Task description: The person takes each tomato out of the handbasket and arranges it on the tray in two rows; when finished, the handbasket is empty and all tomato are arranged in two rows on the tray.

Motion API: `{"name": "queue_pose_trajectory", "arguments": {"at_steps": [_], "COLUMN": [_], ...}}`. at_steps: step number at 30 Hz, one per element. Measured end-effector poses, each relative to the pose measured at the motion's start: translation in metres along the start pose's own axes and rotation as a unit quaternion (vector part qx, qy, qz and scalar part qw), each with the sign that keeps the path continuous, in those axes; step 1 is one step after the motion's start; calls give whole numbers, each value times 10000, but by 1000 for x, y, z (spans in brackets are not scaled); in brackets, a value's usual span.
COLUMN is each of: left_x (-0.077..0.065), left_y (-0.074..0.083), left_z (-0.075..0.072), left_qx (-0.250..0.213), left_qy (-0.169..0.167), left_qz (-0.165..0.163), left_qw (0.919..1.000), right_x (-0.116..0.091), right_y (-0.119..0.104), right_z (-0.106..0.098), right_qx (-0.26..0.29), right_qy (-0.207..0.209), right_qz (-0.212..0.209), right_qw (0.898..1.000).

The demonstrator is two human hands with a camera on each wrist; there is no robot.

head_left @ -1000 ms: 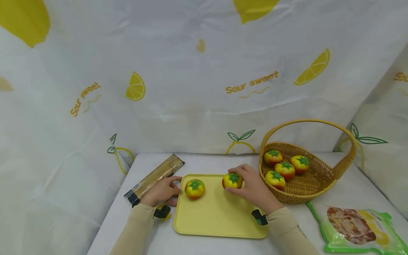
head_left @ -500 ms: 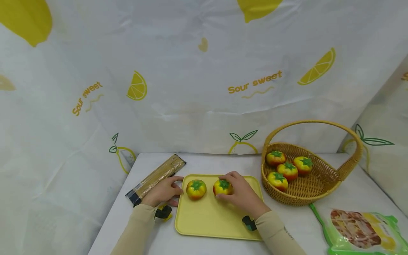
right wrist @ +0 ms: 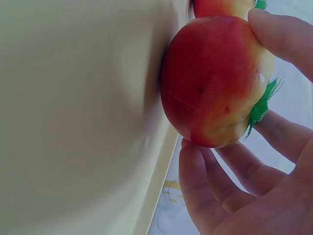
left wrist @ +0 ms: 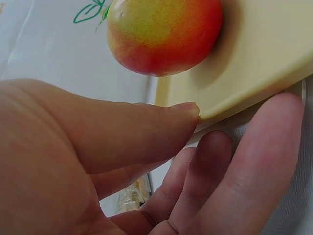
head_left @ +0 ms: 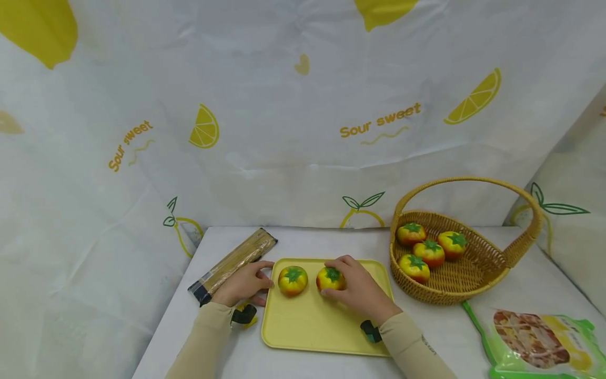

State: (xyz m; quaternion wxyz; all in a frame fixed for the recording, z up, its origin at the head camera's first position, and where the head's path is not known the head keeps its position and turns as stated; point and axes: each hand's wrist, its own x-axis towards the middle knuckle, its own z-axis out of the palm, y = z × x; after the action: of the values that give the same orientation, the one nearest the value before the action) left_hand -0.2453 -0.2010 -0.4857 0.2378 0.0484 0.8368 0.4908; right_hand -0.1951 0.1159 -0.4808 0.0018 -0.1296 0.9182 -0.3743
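Note:
My right hand (head_left: 362, 291) holds a red and yellow artificial tomato (right wrist: 215, 81) with a green fabric calyx. Thumb and fingers lie on opposite sides of it, low over the yellow tray (head_left: 310, 329). To its left a second tomato (head_left: 292, 281) sits on the tray. At the tray's left edge is my left hand (head_left: 243, 284); its thumb tip (left wrist: 188, 111) is on the rim, and the other fingers are curled by the outer side.
A wicker basket (head_left: 454, 281) with a tall handle stands at the right, several more tomatoes (head_left: 428, 253) inside. In front of it lies a green-edged plastic food bag (head_left: 535, 339). A clear packet of thin wooden sticks (head_left: 239, 260) lies behind my left hand.
My right hand has carried its tomato left across the tray, nearer the other one, and hardly moved in the last half second. The left hand has stayed at the tray's edge.

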Motion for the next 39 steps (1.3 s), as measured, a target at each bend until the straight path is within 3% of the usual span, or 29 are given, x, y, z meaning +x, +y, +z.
{"name": "queue_pose_trajectory", "arguments": {"at_steps": [21,28,32,39], "left_x": [2,3,3,-1], "left_y": [6,7,4,1], "left_z": [4,5,4,0], "left_qx": [23,27,45,7], "left_qy": [-2,-39,-15,19], "left_qz": [-66,-58,-100,-91], "left_qw": [10000,10000,9999,10000], "right_x": [-6,-9,-15,-33], "right_y": [5,6,7,20], "right_z": [-8,-16,-34,-85], "right_qx": [-87,-364,-438,-704], "right_qy": [-39,96,308,908], "right_qz": [65,-162,-230,21], "right_qw": [9999,9992,9983,9934]}}
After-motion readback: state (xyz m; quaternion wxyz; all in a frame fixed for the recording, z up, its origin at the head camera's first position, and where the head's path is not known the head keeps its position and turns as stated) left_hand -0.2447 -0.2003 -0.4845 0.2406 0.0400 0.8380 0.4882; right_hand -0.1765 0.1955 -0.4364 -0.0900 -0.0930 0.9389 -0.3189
